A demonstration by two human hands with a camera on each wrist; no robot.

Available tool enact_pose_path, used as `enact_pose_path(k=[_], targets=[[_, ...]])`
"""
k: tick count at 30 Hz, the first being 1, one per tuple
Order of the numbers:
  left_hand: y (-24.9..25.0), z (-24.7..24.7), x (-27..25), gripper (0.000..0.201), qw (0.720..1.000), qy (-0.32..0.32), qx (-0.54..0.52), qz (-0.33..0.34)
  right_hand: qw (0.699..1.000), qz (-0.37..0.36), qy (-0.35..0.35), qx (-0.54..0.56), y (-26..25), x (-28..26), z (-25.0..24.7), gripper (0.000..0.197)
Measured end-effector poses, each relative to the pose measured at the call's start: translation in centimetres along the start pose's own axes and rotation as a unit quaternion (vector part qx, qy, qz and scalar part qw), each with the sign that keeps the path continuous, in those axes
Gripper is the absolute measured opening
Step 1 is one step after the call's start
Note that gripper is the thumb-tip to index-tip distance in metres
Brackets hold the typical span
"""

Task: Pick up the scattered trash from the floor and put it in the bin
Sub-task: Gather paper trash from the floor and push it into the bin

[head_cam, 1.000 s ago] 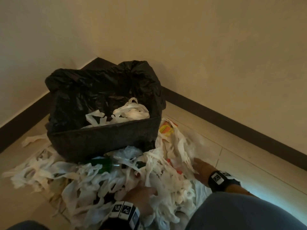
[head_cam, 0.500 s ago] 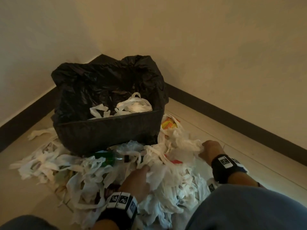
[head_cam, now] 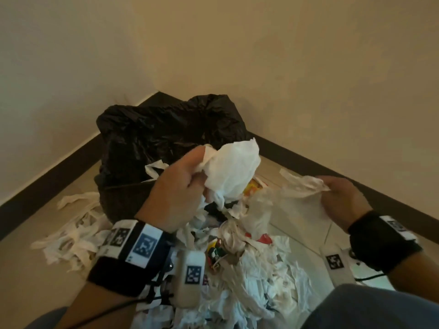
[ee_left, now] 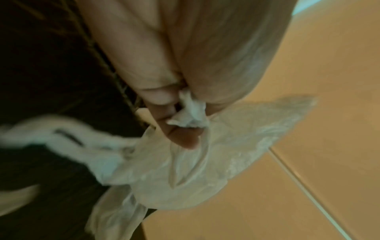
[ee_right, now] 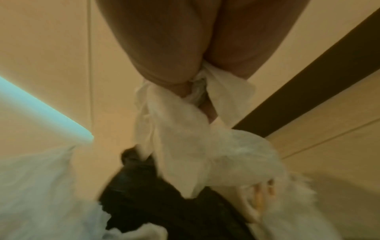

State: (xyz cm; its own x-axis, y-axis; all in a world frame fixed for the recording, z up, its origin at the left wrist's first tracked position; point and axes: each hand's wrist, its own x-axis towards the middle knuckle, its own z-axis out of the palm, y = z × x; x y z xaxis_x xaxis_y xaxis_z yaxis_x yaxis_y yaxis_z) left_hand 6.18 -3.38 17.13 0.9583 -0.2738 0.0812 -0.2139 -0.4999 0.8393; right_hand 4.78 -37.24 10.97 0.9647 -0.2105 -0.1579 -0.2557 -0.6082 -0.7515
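Note:
A bin lined with a black bag stands in the room's corner, with white strips inside. My left hand is raised at the bin's front right edge and grips a bunch of white plastic and paper trash; the left wrist view shows the fingers pinching a thin bag. Further right, my right hand clutches a crumpled translucent sheet, seen bunched in the fist. A heap of white shredded trash lies on the floor below both hands.
Loose white strips spread left of the bin on the beige tiled floor. A dark skirting board runs along both walls. Yellow and red wrappers show in the heap. My knee is at the bottom right.
Both hands have lifted off the floor heap, each pulling up a bunch of trash. The left hand has risen toward the bin's front edge, and the camera has tilted upward.

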Motion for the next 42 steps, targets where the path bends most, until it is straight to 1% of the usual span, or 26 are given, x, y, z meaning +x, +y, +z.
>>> enact_pose_path(k=[1,3,5,7,9,10,11,12,13,14,16,19,21,22,24,25,26,28,30,32,34,35,36,39,40,42], targets=[[0.4,-0.5,0.2,0.028,0.999,0.027,-0.012,0.026,1.0,-0.009,0.008,0.027,-1.7,-0.3,-0.4,0.035],[0.9,-1.6,0.5,0.023,0.996,0.064,-0.043,0.054,0.996,-0.054,0.002,0.071,-5.4,-0.7,-1.0,0.032],[1.2,-2.8,0.9,0.023,0.993,0.082,-0.072,0.05,0.983,-0.094,-0.036,0.156,-9.2,-1.2,-1.5,0.026],[1.5,-4.1,1.2,0.032,0.991,0.1,-0.076,0.036,0.966,-0.14,-0.069,0.207,-12.8,-1.5,-1.8,0.031],[1.1,-5.4,1.2,0.032,0.988,0.141,-0.039,0.046,0.963,-0.189,-0.069,0.181,-15.8,-1.2,-1.8,0.03],[0.9,-5.9,1.2,0.03,0.986,0.16,-0.012,0.049,0.963,-0.225,-0.064,0.135,-17.0,-0.8,-1.7,0.03],[0.4,-6.1,1.4,0.029,0.986,0.166,-0.026,0.024,0.959,-0.247,-0.068,0.119,-18.1,-0.3,-1.3,0.03],[-0.1,-6.4,1.3,0.03,0.989,0.143,-0.028,0.0,0.952,-0.269,-0.082,0.121,-19.2,0.3,-0.8,0.031],[-0.7,-6.8,1.3,0.03,0.992,0.124,0.005,-0.015,0.947,-0.283,-0.096,0.117,-20.1,0.9,0.1,0.031],[-1.3,-6.9,1.3,0.029,0.989,0.136,0.039,-0.038,0.946,-0.297,-0.098,0.086,-20.9,1.5,1.1,0.032],[-2.9,-6.7,1.3,0.031,0.975,0.136,0.16,-0.07,0.944,-0.314,-0.098,-0.042,-21.2,2.9,3.4,0.032],[-4.7,-6.2,1.1,0.034,0.965,0.083,0.231,-0.089,0.933,-0.298,-0.077,-0.188,-19.7,5.4,6.9,0.03],[-5.1,-5.9,0.9,0.024,0.96,0.072,0.243,-0.119,0.931,-0.266,-0.109,-0.224,-18.5,6.3,8.7,0.038],[-5.1,-5.8,0.8,0.017,0.956,0.065,0.257,-0.127,0.925,-0.262,-0.127,-0.244,-18.1,6.6,9.3,0.038],[-4.8,-5.7,0.7,0.009,0.951,0.052,0.274,-0.13,0.895,-0.285,-0.154,-0.307,-17.5,6.7,10.2,0.025],[-4.7,-5.7,0.6,0.013,0.951,0.044,0.277,-0.126,0.878,-0.296,-0.171,-0.334,-17.5,6.5,10.4,0.02],[-4.7,-5.8,0.6,0.023,0.95,0.031,0.282,-0.132,0.867,-0.304,-0.187,-0.347,-17.5,6.2,10.6,0.02],[-4.3,-5.6,0.4,0.043,0.94,-0.007,0.3,-0.164,0.857,-0.319,-0.222,-0.338,-17.5,5.8,10.6,0.024],[-4.3,-5.1,0.2,0.051,0.921,-0.039,0.345,-0.173,0.851,-0.332,-0.25,-0.322,-17.4,5.4,10.6,0.032],[-3.7,-4.2,0.1,0.058,0.917,-0.047,0.373,-0.132,0.845,-0.333,-0.274,-0.315,-17.3,5.1,10.5,0.034],[-3.1,-3.0,0.2,0.063,0.93,-0.052,0.361,-0.056,0.84,-0.336,-0.284,-0.318,-17.0,5.0,10.3,0.029],[-2.8,-2.3,0.4,0.063,0.935,-0.069,0.348,-0.025,0.839,-0.339,-0.286,-0.316,-17.0,4.9,10.1,0.027],[-2.4,-1.7,0.5,0.062,0.935,-0.098,0.339,-0.016,0.84,-0.342,-0.288,-0.307,-16.8,4.9,9.9,0.025],[-2.5,-0.5,1.1,0.06,0.911,-0.163,0.375,-0.056,0.858,-0.349,-0.279,-0.252,-16.2,4.8,9.1,0.024],[-2.5,-0.4,1.4,0.064,0.905,-0.166,0.383,-0.086,0.867,-0.36,-0.258,-0.229,-15.9,4.8,8.7,0.023],[-2.7,-1.0,2.1,0.079,0.895,-0.16,0.392,-0.141,0.881,-0.401,-0.18,-0.177,-14.9,4.9,7.6,0.023]])
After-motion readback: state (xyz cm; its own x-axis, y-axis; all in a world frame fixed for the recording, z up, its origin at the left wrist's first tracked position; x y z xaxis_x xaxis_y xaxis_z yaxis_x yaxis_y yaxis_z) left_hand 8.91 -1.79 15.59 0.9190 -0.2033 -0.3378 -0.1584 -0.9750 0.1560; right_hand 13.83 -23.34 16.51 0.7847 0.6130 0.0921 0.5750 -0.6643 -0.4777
